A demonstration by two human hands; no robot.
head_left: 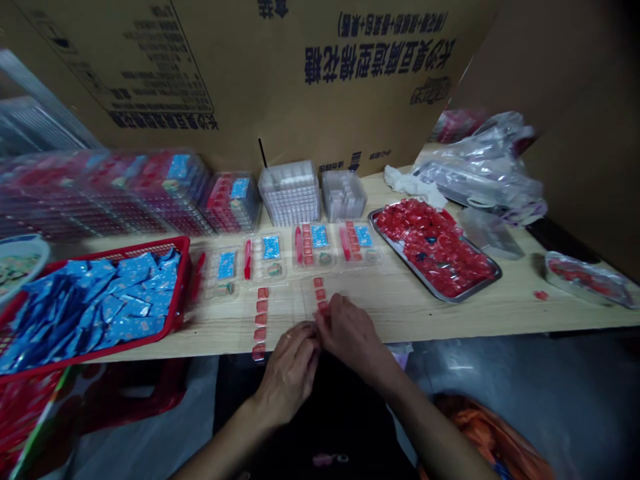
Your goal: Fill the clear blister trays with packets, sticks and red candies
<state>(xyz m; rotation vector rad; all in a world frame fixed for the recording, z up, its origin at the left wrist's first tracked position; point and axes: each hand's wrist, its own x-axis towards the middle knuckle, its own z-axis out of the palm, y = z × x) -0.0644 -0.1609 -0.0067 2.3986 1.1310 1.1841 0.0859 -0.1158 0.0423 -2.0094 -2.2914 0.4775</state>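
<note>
My left hand (290, 363) is at the table's front edge, fingers curled together; what they hold, if anything, is hidden. Touching it is my right hand (350, 333), its fingers pinched over the near part of a clear plastic tray (301, 297). Small red square pieces (319, 293) sit in a column in that tray, the lower ones covered by the hand. Just left lies another clear tray (277, 313) with a column of red squares (261, 319). Behind them, several filled trays (313, 245) hold blue packets and pink-red sticks, some with red squares.
A metal tray (440, 293) heaped with red wrapped pieces stands right. At left is a red basket (185, 280) of blue packets. Stacked clear trays (290, 193) and filled stacks (170, 193) line the back, before a large cardboard box (260, 80). Plastic bags (480, 167) lie back right.
</note>
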